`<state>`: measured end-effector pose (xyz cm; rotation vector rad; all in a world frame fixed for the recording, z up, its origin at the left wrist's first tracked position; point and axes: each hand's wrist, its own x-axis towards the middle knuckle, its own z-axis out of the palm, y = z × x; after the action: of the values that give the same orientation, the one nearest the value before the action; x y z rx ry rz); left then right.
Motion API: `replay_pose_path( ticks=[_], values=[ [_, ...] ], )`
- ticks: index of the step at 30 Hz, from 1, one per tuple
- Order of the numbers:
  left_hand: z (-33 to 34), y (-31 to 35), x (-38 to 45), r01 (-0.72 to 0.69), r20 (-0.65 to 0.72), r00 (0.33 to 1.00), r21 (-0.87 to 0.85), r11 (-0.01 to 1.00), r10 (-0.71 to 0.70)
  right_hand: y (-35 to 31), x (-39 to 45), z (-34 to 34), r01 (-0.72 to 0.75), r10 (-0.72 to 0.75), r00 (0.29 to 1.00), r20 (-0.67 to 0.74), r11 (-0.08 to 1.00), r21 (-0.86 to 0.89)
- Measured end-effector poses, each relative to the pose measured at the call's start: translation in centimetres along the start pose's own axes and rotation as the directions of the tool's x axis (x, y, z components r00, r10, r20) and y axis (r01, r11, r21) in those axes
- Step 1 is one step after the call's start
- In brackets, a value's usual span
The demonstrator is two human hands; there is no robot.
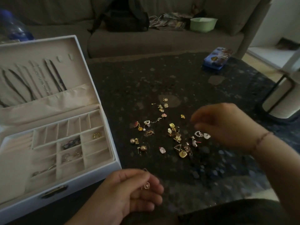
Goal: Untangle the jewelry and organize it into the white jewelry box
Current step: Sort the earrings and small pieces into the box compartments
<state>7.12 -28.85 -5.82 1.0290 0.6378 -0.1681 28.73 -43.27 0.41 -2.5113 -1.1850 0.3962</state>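
The white jewelry box (113,166) stands open at the left, with several necklaces (40,78) hanging in its lid and a gold ring (96,135) plus a few small pieces in its tray compartments. Several loose earrings and charms (170,133) lie scattered on the dark table. My left hand (129,194) is near the front edge, palm up with fingers curled, holding a small round earring (146,185). My right hand (227,125) hovers blurred over the right side of the pile, fingers bent downward; whether it holds anything cannot be seen.
A blue tin (217,58) sits at the table's far right. A grey sofa (162,39) behind carries a black bag (126,17), magazines and a green bowl (203,24). A blue-capped bottle (13,28) stands behind the box.
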Motion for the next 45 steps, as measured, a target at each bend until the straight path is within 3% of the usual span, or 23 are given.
replay_pose_path(
  ticks=[4,9,24,33,35,37,39,41,43,45],
  values=[
    [-0.4,0.0,0.3,0.094,-0.014,0.995,-0.241,0.966,-0.101,3.0,1.2,0.8,-0.117,0.12,0.986,0.115,0.992,-0.04],
    [-0.9,0.2,0.3,0.113,0.008,0.993,-0.409,0.905,-0.12,2.2,1.3,2.0,0.059,-0.038,0.976,0.216,0.994,-0.091],
    [-1.1,-0.6,0.4,0.015,0.007,1.0,-0.195,0.981,-0.014,1.9,1.6,3.4,0.232,-0.136,0.93,0.342,0.939,-0.255],
    [-1.1,-0.2,0.4,0.029,0.029,0.999,-0.121,0.992,-0.026,2.6,0.7,2.0,0.162,-0.169,0.975,0.14,0.985,0.066],
    [-0.8,-0.1,0.2,-0.03,0.007,1.0,-0.046,0.998,0.03,1.8,0.6,1.8,0.119,-0.155,0.982,0.108,0.951,0.286],
    [-0.4,-0.1,0.3,-0.146,-0.047,0.987,0.096,0.985,0.151,0.8,0.4,1.8,0.092,-0.157,0.986,0.059,0.801,0.591],
    [0.0,-0.1,0.5,-0.284,-0.068,0.944,0.331,0.9,0.323,0.0,0.5,2.2,0.056,-0.155,0.987,0.038,0.559,0.827],
    [-0.1,-0.8,1.1,-0.418,0.006,0.837,0.652,0.633,0.547,-0.7,0.6,2.8,-0.012,-0.138,0.988,0.069,0.378,0.926],
    [-0.4,-1.5,2.0,-0.461,0.135,0.718,0.827,0.321,0.683,-1.1,0.7,3.4,-0.071,-0.155,0.977,0.143,0.397,0.915],
    [-0.6,-2.1,2.8,-0.44,0.187,0.69,0.876,0.2,0.699,-1.5,0.7,3.7,-0.085,-0.211,0.942,0.261,0.602,0.794]
  ],
)
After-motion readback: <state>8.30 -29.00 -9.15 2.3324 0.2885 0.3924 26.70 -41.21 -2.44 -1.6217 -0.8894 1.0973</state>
